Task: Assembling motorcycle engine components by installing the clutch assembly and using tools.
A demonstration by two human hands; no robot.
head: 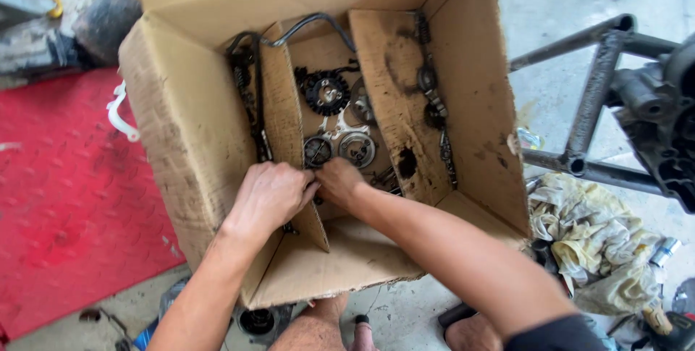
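Note:
Both my hands reach into a large, oil-stained cardboard box (184, 127). My left hand (269, 193) rests on the box's inner left flap, fingers curled over its edge. My right hand (339, 181) is inside the box, fingers closed around something I cannot make out, just below two round metal engine parts (339, 150). A black toothed sprocket (326, 92) lies farther back in the box. A chain (434, 105) runs along the right inner flap, and a black hose (304, 27) curves across the back.
A red checker-plate mat (65, 192) lies left of the box. A dark metal frame (590, 98) with an engine part (662, 116) stands at the right, dirty rags (590, 239) below it. My knees and small parts are on the concrete floor by the box's near edge.

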